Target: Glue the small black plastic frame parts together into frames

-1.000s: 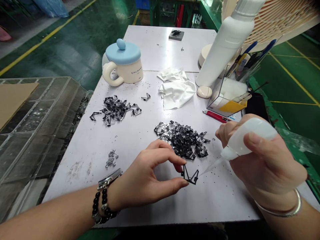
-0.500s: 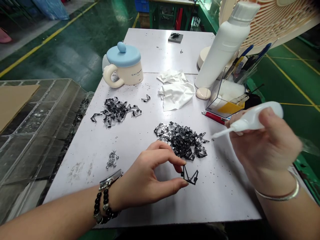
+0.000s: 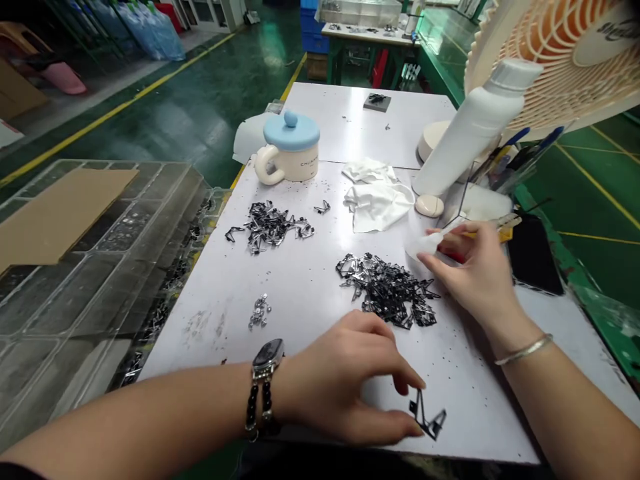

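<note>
My left hand [image 3: 350,380] is at the front of the table, pinching a small black V-shaped frame part [image 3: 429,420] between thumb and fingertips. My right hand [image 3: 475,277] is low beside the clear pen holder, fingers closed around the neck of a white squeeze bottle [image 3: 421,247]. The bottle's thin nozzle points up and to the right, and its body is close to the table top. Between both hands lies a pile of similar black parts [image 3: 390,287]. A smaller pile [image 3: 273,223] sits farther left, with one loose part [image 3: 323,207] beside it.
Small silver pieces [image 3: 260,312] lie at left. A lidded mug [image 3: 303,163], white cloth [image 3: 380,203], tall white bottle [image 3: 475,127], phone [image 3: 535,257] and fan [image 3: 550,60] surround the work area. A divided plastic tray [image 3: 165,193] stands left of the table.
My right hand has turned and lowered the squeeze bottle toward the table by the pen holder. My left hand, still pinching the frame part, is nearer the front edge. The view has shifted.
</note>
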Demonstrator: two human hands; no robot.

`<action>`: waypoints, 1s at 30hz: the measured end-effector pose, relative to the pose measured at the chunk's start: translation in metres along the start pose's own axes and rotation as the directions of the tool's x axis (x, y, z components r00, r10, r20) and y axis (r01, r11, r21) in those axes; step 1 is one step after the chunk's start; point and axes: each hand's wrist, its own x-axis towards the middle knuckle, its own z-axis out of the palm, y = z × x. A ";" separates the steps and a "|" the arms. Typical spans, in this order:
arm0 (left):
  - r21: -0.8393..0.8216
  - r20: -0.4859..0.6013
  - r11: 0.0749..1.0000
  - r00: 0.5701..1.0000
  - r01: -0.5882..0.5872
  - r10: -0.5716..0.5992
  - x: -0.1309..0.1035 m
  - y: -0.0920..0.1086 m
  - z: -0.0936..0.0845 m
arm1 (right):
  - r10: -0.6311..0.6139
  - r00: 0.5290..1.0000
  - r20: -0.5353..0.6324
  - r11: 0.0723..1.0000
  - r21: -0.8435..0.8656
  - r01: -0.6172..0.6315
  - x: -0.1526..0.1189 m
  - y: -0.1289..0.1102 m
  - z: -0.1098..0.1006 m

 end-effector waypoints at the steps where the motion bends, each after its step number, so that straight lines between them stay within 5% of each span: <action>1: 0.005 0.016 0.999 0.999 -0.044 0.044 -0.001 0.000 0.001 | -0.044 0.998 -0.051 0.999 -0.001 0.044 -0.002 -0.005 -0.004; 4: 0.015 0.075 0.986 0.984 -0.163 0.162 -0.006 -0.003 0.008 | -0.311 0.914 -0.260 0.950 -0.082 0.300 -0.009 -0.032 -0.012; 5: 0.015 0.100 0.980 0.976 -0.198 0.196 -0.008 -0.004 0.010 | -0.419 0.879 -0.229 0.908 -0.121 0.402 -0.012 -0.044 -0.012; 6: 0.018 0.123 0.973 0.967 -0.229 0.225 -0.010 -0.006 0.012 | -0.498 0.864 -0.079 0.864 -0.134 0.485 -0.015 -0.057 -0.008; 9: 0.064 0.201 0.952 0.938 -0.300 0.282 -0.015 -0.006 0.015 | -0.603 0.615 0.509 0.725 0.028 0.688 -0.022 -0.096 0.021; 12: 0.131 0.297 0.928 0.907 -0.347 0.297 -0.016 -0.002 0.014 | -0.448 0.475 0.758 0.796 0.096 0.597 -0.027 -0.125 0.066; 17: 0.115 0.471 0.919 0.835 -0.377 0.284 -0.013 0.003 0.010 | -0.380 0.509 0.772 0.825 0.035 0.564 -0.034 -0.142 0.124; 21: 0.117 0.466 0.931 0.847 -0.346 0.256 -0.014 0.004 0.012 | -0.378 0.519 0.767 0.829 0.030 0.559 -0.037 -0.138 0.136; 26: 0.110 0.401 0.926 0.868 -0.362 0.292 -0.015 0.002 0.014 | -0.371 0.537 0.758 0.857 0.056 0.513 -0.032 -0.136 0.119; 30: 0.163 0.246 0.909 0.908 -0.384 0.340 -0.014 -0.002 0.015 | -0.306 0.662 0.684 0.926 0.053 0.373 -0.021 -0.134 0.070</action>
